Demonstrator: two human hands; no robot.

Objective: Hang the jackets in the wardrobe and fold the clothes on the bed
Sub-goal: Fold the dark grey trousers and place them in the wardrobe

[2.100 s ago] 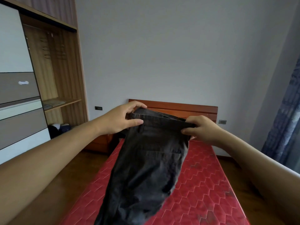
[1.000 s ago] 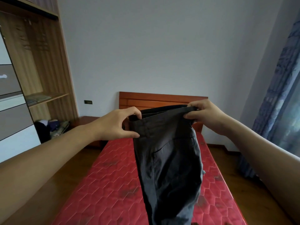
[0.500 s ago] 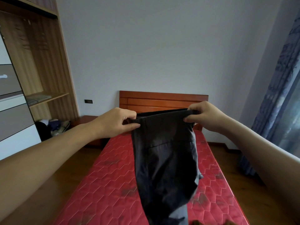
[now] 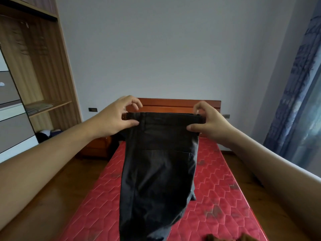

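1. The left hand (image 4: 114, 119) pinches one end of the waistband of a pair of dark trousers (image 4: 156, 171); the thumb lies across the front of the cloth and the fingers curl above the top edge.
2. The right hand (image 4: 210, 122) grips the other end in the same way, thumb in front and fingers curled over the band, so the waistband is stretched flat between the two hands.
3. The trousers hang down from that grip above the bed (image 4: 220, 188), which has a red quilted mattress; the legs run out of view at the bottom edge.
4. A wooden headboard (image 4: 173, 105) stands behind the hands against a plain wall.
5. To the left is the wardrobe (image 4: 34, 66), open at this part, with a shelf (image 4: 50, 106) inside; to the right hangs a blue curtain (image 4: 298, 84).
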